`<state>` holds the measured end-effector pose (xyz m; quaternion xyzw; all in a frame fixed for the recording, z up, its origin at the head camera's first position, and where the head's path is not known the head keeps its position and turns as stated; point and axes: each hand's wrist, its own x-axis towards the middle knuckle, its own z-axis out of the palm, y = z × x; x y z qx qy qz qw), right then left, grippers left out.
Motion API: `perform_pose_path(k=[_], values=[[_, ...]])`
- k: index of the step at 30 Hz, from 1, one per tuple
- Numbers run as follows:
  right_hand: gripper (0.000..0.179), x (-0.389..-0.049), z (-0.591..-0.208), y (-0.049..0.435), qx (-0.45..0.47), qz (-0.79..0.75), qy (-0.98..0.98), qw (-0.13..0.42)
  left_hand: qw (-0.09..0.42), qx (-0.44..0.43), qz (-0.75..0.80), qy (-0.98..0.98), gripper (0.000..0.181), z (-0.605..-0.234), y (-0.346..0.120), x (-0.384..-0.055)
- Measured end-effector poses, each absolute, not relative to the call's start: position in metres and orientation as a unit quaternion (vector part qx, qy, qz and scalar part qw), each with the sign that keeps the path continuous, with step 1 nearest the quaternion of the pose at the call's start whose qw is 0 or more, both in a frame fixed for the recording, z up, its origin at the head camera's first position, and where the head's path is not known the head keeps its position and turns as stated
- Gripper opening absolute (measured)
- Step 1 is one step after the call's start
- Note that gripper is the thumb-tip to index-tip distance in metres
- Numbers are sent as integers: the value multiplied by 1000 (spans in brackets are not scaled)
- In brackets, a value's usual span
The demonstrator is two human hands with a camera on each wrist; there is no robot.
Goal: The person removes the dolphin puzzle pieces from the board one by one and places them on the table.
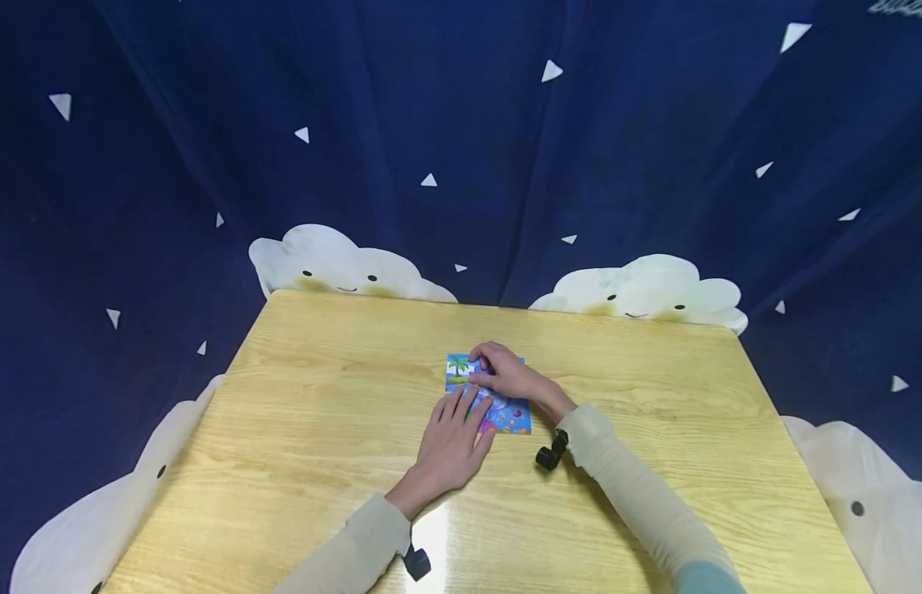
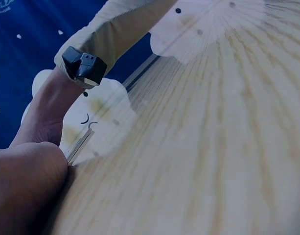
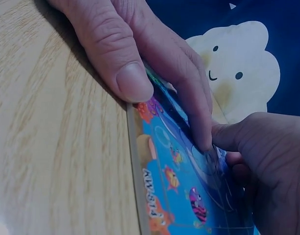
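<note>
A flat picture puzzle (image 1: 514,417) with a bright sea scene lies on the table; a palm tree shows at its far left corner. Fish and thin seams show on the puzzle (image 3: 176,196) in the right wrist view. My left hand (image 1: 449,445) rests on its near left part with fingers extended; the thumb (image 3: 135,83) lies at the edge. My right hand (image 1: 511,375) reaches over the far side, fingers curled, thumb and forefinger about a purple puzzle piece (image 1: 485,369) that is mostly hidden. In the left wrist view the left hand (image 2: 27,181) shows only partly.
The pale wooden table (image 1: 319,363) extends around the puzzle on all sides. Behind its far edge hangs a dark blue curtain (image 1: 461,99) with white clouds. Small black cameras (image 1: 552,452) are strapped at both wrists.
</note>
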<state>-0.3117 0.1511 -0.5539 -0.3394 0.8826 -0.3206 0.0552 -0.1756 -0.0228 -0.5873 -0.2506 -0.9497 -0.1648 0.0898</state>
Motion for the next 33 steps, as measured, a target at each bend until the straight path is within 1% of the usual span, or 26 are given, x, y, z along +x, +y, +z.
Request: perform_pose_path(k=[4, 9, 15, 21, 26, 33], values=[[28, -312, -553, 149, -340, -317, 883, 63, 94, -249, -169, -949, 53, -585, -23, -174], [28, -311, -553, 148, -337, -316, 884, 71, 78, -243, -162, -953, 54, -586, -23, -173], [31, -307, -553, 145, -333, -310, 889, 57, 94, -246, -166, -950, 54, -590, -23, -171], [32, -308, -548, 145, -330, -307, 891, 45, 94, -248, -162, -950, 55, -589, -22, -174], [31, -310, -551, 147, -329, -309, 891, 46, 86, -249, -158, -952, 56, -588, -21, -174], [32, -311, -553, 150, -323, -307, 894, 51, 97, -254, -160, -949, 56, -592, -21, -175]])
